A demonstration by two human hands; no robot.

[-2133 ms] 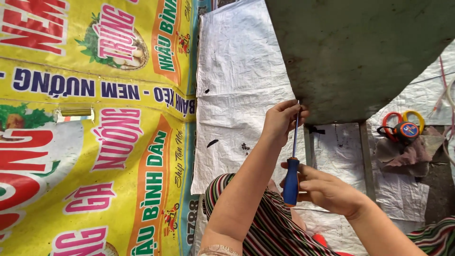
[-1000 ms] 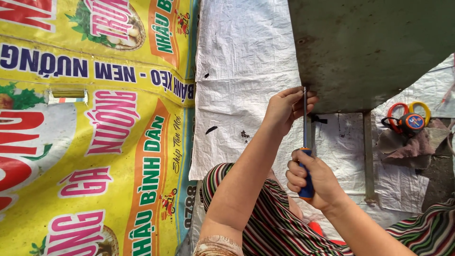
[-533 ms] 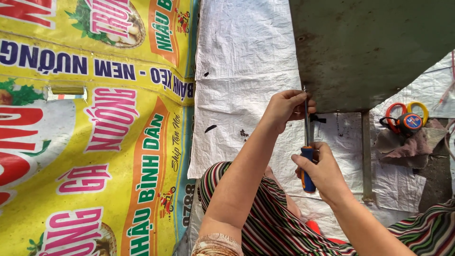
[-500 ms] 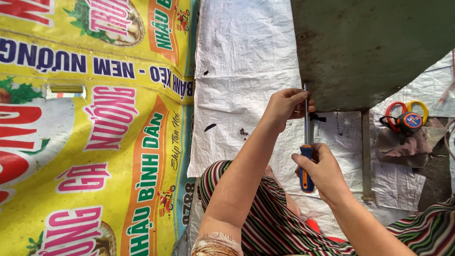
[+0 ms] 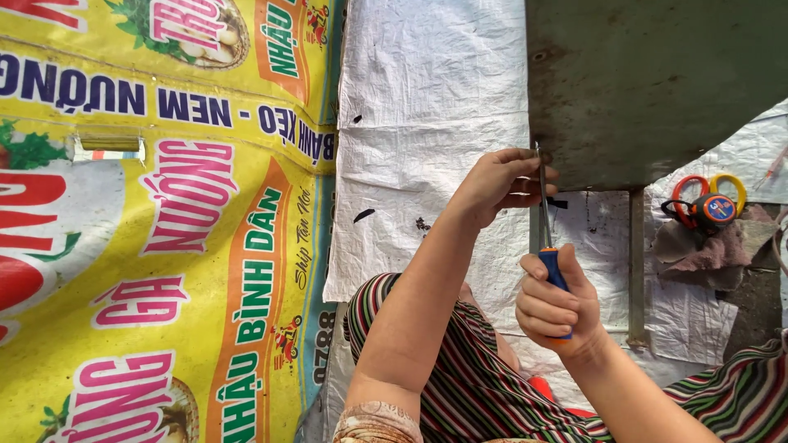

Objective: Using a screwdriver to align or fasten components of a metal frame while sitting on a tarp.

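Head view: right hand [image 5: 554, 299] now clamped lower on the blue-and-orange-handled screwdriver [image 5: 548, 238], left hand [image 5: 501, 182] still pinching its shaft against the grey metal panel's [image 5: 657, 82] edge, so it's seated.

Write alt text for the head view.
Right hand grips a blue-handled screwdriver, tip up at the edge of a grey metal panel; left hand steadies its shaft. Tape rolls lie at right.

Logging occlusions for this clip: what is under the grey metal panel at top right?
Under the metal panel: the left hand steadying a screwdriver gripped by the right hand, and a metal leg. The fingers hide the tip's contact point.
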